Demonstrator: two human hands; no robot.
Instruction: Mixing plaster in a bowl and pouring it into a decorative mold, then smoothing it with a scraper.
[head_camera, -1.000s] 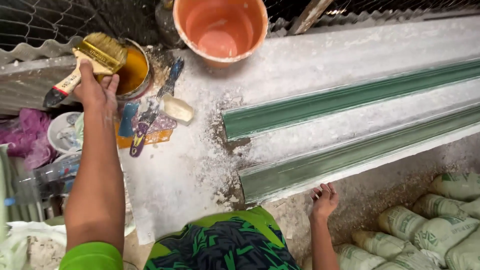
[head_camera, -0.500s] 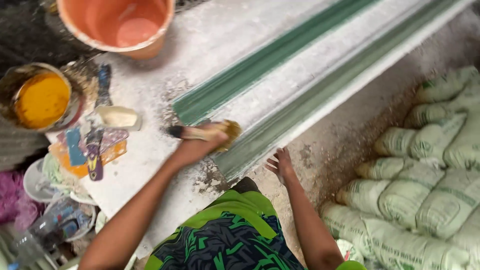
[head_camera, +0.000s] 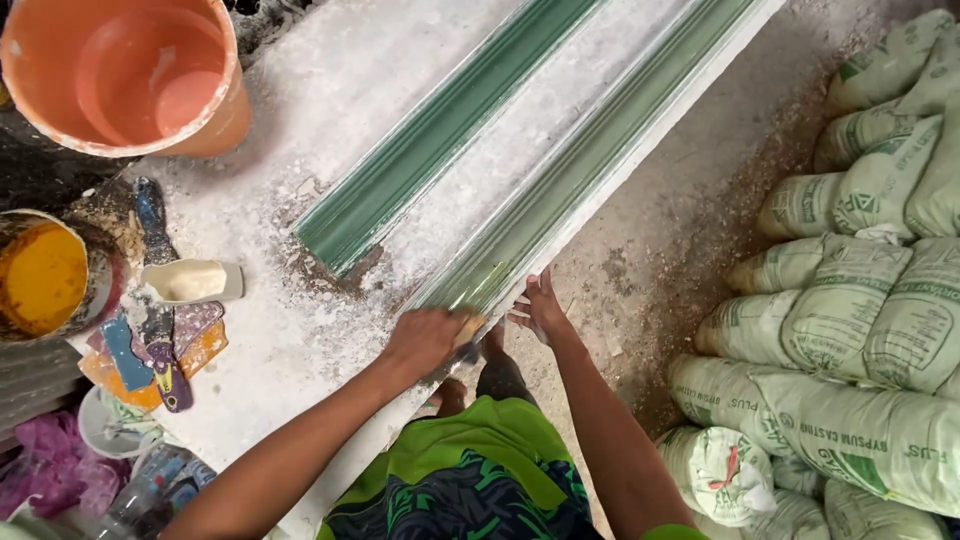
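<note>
The brush (head_camera: 468, 330) sits at the near end of the front green strip (head_camera: 590, 165), where the strip meets the table edge. Only a bit of its yellowish head shows past the left hand (head_camera: 425, 340), which is closed around the handle in a fist. The right hand (head_camera: 540, 308) is just beside it, fingers spread and pressed flat against the rim of the table right at the strip's end.

A second green strip (head_camera: 440, 135) lies parallel, farther in on the white dusty table (head_camera: 300, 120). To the left stand an orange bucket (head_camera: 130, 75) and a tin of yellow liquid (head_camera: 45, 275), with a cream scoop (head_camera: 195, 282) and a few scrapers (head_camera: 150, 350) scattered between them. Stacked sacks (head_camera: 860, 330) fill the floor on the right.

The risks look small but real. The front strip runs along the very edge, so a hard push from the brush could slide it off the table. Loose white crumbs lie all around the strip ends, and the wet bristles could drag them into the grooves. The right fingers are close enough to get smeared.
</note>
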